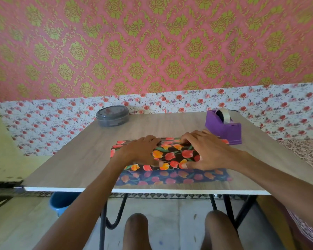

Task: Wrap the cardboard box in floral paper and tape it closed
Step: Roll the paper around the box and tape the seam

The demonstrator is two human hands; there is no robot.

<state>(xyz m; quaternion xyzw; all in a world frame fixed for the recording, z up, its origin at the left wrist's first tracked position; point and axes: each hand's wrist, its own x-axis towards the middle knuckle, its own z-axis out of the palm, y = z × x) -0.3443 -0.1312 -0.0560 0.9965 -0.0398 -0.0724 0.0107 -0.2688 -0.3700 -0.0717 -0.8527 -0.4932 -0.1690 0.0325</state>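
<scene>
Blue plastic bucket (59, 202) sits on the floor under the left of the wood-grain table (76, 159). Grey round lidded container (112, 116) stands far left on the tabletop. At centre, dark tulip-print floral paper (175, 156) covers the cardboard box and hides it fully. Left hand (141, 150) lies palm-down, pressing the paper. Right hand (204, 150) is spread wide and presses too. Purple tape dispenser (224, 129) stands just behind the right hand.

Tape dispenser (224, 127) near r. hand (206, 150)
</scene>
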